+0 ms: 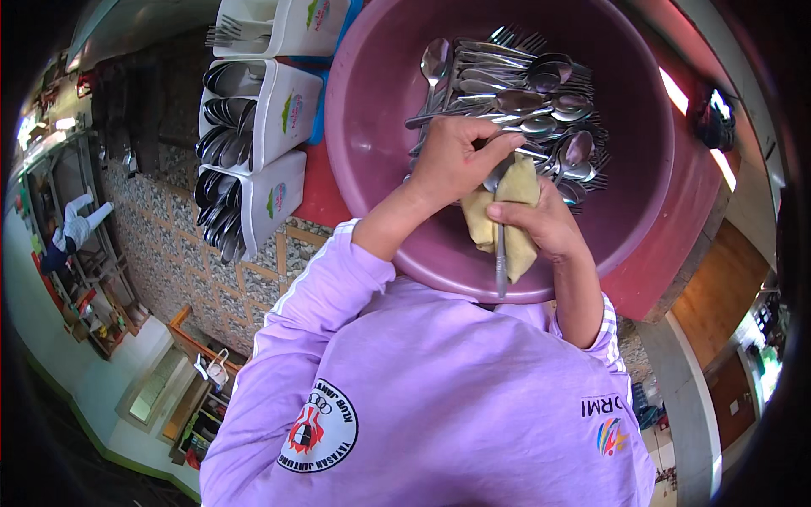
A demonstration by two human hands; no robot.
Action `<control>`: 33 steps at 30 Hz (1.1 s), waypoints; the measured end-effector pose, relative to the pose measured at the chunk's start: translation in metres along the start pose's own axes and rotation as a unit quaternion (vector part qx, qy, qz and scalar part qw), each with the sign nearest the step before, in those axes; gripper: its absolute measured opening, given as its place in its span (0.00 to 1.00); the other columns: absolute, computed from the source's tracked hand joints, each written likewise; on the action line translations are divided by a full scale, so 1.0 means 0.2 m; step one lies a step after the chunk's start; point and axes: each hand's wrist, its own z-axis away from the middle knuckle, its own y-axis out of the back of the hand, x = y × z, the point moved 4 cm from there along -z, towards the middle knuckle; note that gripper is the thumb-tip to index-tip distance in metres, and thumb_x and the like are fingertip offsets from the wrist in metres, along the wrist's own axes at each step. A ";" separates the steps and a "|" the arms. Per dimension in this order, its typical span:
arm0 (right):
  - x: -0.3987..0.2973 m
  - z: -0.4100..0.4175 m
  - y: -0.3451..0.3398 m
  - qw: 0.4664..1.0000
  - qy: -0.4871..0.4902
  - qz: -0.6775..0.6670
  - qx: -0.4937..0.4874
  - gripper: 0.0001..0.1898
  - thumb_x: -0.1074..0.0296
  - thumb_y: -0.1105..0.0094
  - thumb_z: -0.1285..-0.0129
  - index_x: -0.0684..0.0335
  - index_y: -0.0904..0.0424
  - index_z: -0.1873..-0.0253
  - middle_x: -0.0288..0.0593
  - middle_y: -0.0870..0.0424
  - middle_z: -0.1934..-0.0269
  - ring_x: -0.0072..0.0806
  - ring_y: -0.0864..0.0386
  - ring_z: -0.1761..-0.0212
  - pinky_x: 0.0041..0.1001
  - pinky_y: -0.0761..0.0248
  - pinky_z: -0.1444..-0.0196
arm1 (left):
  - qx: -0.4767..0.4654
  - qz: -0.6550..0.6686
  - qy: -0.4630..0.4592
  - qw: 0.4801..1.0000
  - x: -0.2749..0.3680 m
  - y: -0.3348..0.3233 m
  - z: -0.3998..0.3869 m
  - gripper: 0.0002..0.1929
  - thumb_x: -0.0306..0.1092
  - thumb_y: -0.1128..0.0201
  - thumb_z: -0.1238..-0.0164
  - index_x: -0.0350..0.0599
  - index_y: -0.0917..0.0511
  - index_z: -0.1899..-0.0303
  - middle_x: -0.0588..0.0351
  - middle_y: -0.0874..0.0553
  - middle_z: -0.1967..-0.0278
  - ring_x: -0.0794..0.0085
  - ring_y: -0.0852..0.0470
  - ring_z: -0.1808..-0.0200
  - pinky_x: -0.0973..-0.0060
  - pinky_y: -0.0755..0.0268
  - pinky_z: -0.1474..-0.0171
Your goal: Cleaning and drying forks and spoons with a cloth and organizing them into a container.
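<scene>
A large pink plastic basin (361,146) stands before me with a pile of metal forks and spoons (526,76) in it. Over the near side of the pile, my right hand (548,218) holds a spoon (501,253) and a yellow cloth (523,247), its thumb pressed on the spoon's handle. The cloth lies around and beneath the spoon. Just to the left, my left hand (453,155) is above the pile, thumb and forefinger close together near the spoon's bowl. Whether it grips a piece of cutlery cannot be told, since its other fingers are hidden.
Left of the basin stand white plastic holders (288,120) filled with spoons, and another white holder (298,25) with forks. The basin rests on a red surface (323,190). A patterned tiled floor (190,234) lies below at the left. A person (75,228) is far off at the left.
</scene>
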 end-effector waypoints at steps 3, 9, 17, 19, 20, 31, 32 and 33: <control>-0.02 0.04 0.02 0.999 -0.018 0.026 -0.003 0.21 0.69 0.32 0.54 0.68 0.28 0.54 0.38 0.22 0.64 0.21 0.24 0.63 0.22 0.30 0.57 | 0.013 -0.025 -0.009 1.000 0.02 0.08 0.04 0.07 0.29 0.39 0.41 0.35 0.19 0.72 0.64 0.21 0.80 0.89 0.29 0.76 0.86 0.37 0.74; 0.08 0.16 0.14 0.993 -0.018 0.115 -0.022 0.21 0.69 0.30 0.56 0.67 0.26 0.56 0.38 0.21 0.64 0.21 0.24 0.63 0.23 0.31 0.56 | 0.296 0.036 -0.069 0.952 0.15 0.53 0.00 0.11 0.36 0.39 0.39 0.37 0.20 0.75 0.68 0.24 0.83 0.90 0.34 0.80 0.87 0.44 0.78; -0.05 0.13 -0.02 0.979 0.001 -0.205 -0.015 0.20 0.62 0.41 0.43 0.68 0.31 0.49 0.38 0.21 0.65 0.22 0.22 0.64 0.23 0.28 0.61 | 0.205 0.036 -0.095 0.973 0.23 0.27 0.08 0.09 0.34 0.37 0.41 0.37 0.19 0.72 0.65 0.21 0.79 0.88 0.30 0.78 0.88 0.39 0.75; -0.08 0.12 -0.14 0.992 0.024 -0.013 -0.121 0.17 0.63 0.39 0.44 0.65 0.28 0.53 0.35 0.21 0.65 0.18 0.24 0.65 0.21 0.30 0.62 | 0.183 0.013 -0.101 0.978 0.19 0.17 0.09 0.07 0.32 0.38 0.40 0.37 0.19 0.71 0.64 0.19 0.77 0.88 0.27 0.75 0.89 0.37 0.72; -0.05 0.10 -0.18 0.993 0.036 0.029 -0.112 0.16 0.64 0.38 0.45 0.65 0.27 0.55 0.34 0.21 0.65 0.18 0.25 0.66 0.20 0.30 0.62 | 0.157 -0.052 -0.102 0.981 0.21 0.15 0.10 0.07 0.31 0.37 0.41 0.36 0.19 0.72 0.63 0.20 0.78 0.88 0.27 0.76 0.89 0.38 0.73; 0.02 0.20 0.00 0.987 0.007 0.123 -0.100 0.16 0.68 0.34 0.50 0.67 0.25 0.57 0.36 0.21 0.66 0.20 0.24 0.65 0.20 0.30 0.59 | 0.446 -0.107 -0.150 0.876 0.48 0.65 0.36 0.08 0.33 0.40 0.38 0.39 0.18 0.71 0.58 0.17 0.75 0.83 0.24 0.76 0.85 0.33 0.70; 0.06 0.20 0.05 0.995 -0.008 0.095 -0.041 0.16 0.68 0.34 0.50 0.67 0.25 0.57 0.36 0.21 0.66 0.20 0.23 0.66 0.20 0.29 0.60 | 0.477 -0.082 -0.207 0.850 0.55 0.76 0.39 0.09 0.34 0.41 0.37 0.39 0.19 0.71 0.55 0.16 0.73 0.82 0.23 0.75 0.84 0.31 0.68; 0.08 0.20 0.09 0.997 -0.024 0.066 0.020 0.16 0.68 0.34 0.50 0.68 0.25 0.58 0.37 0.21 0.66 0.21 0.23 0.66 0.21 0.29 0.61 | 0.526 -0.114 -0.233 0.810 0.63 0.85 0.43 0.09 0.33 0.42 0.37 0.38 0.19 0.71 0.54 0.16 0.72 0.81 0.22 0.74 0.83 0.30 0.68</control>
